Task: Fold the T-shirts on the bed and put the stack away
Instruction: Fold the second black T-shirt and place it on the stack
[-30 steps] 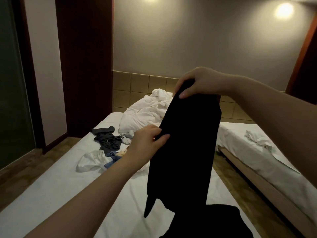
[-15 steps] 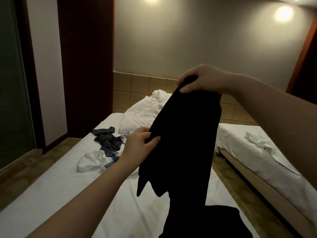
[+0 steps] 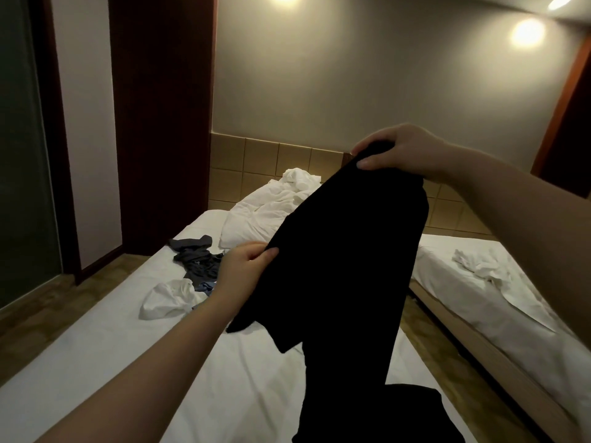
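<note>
Hanging above the bed (image 3: 112, 346), the black T-shirt (image 3: 345, 266) has spread wider than a moment ago. The left hand (image 3: 243, 266) pinches its edge, drawn outward; the right hand (image 3: 399, 151) grips the top (a shoulder, perhaps). The cloth is soft, matte and limp.

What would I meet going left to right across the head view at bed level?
white garment → left hand, pinching the shirt's edge → black T-shirt → white cloth on the second bed. The right hand and grey clothes overlap others, so I left them out.
</note>
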